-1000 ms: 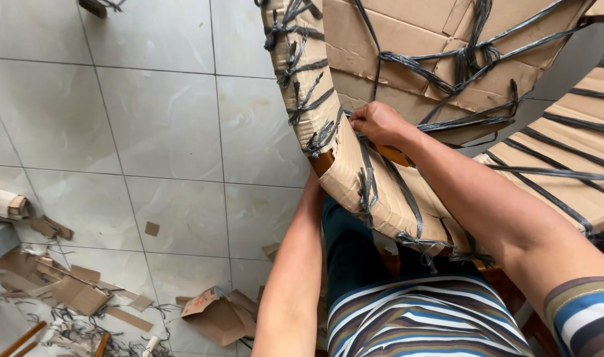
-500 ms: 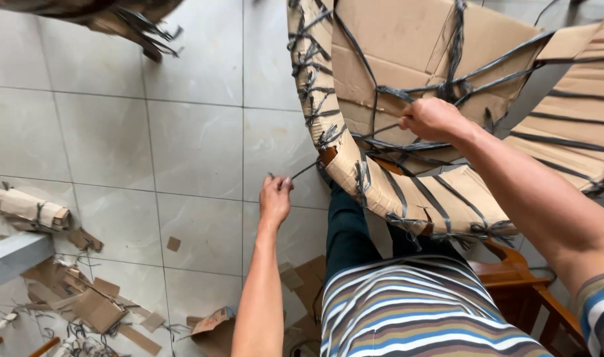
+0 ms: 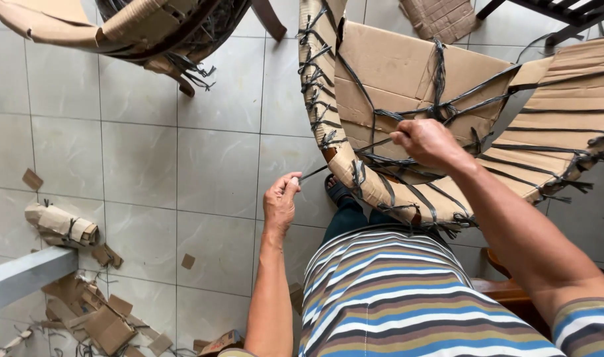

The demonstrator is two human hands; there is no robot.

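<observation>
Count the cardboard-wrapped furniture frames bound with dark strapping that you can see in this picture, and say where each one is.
2. One cardboard-wrapped frame is at upper right, under the right hand; the left hand pulls its strap. The second frame is at top left. More may lie outside the view.

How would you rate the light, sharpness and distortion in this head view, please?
Head view: even, soft daylight with faint shadows on the tiled floor; no strong glare. The left hand, right hand and cardboard-wrapped frame are sharp, the black strap thin but clear. Wide-angle bending shows at the edges, where tile lines curve. Scraps at lower left are slightly soft.
</observation>
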